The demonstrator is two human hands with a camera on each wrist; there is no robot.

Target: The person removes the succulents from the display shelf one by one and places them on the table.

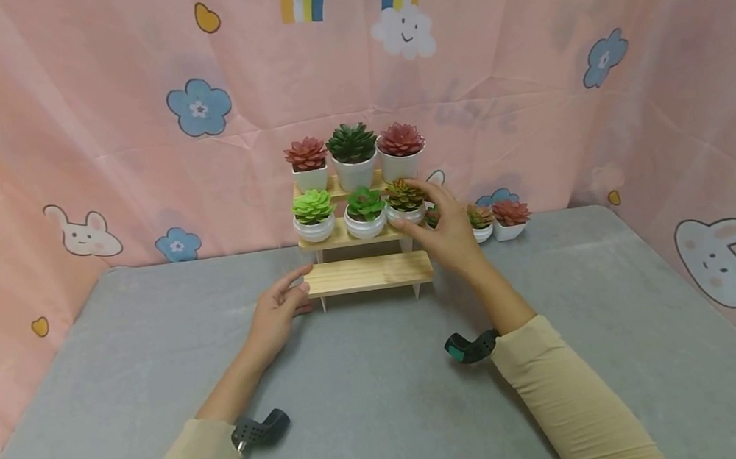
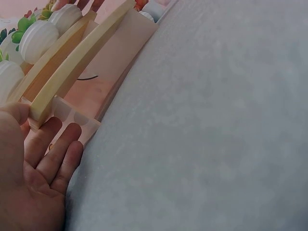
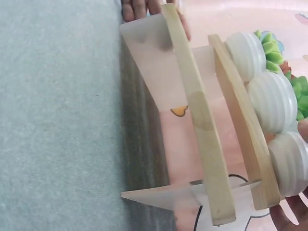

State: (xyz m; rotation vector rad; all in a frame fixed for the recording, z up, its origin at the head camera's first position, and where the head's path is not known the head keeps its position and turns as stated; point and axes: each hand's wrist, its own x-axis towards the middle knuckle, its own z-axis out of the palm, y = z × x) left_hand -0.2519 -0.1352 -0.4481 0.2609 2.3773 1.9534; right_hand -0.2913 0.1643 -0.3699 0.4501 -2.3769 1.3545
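A three-tier wooden plant stand (image 1: 368, 274) with clear side supports stands near the back of the table. My right hand (image 1: 446, 235) holds a small potted succulent (image 1: 405, 198), yellow-green with reddish tips in a ribbed white pot, at the right end of the middle tier. Beside it sit a green succulent (image 1: 364, 208) and a lime-green one (image 1: 313, 209). My left hand (image 1: 274, 318) grips the left end of the bare lowest tier. In the left wrist view its thumb is at the board's end, the fingers (image 2: 60, 154) along the side support.
On the top tier stand a dark green succulent (image 1: 351, 146) between two reddish ones, all in white pots. More potted succulents, including a red one (image 1: 511, 217), stand on the grey table (image 1: 357, 393) right of the stand, partly behind my right hand. A pink printed cloth (image 1: 255, 166) hangs behind.
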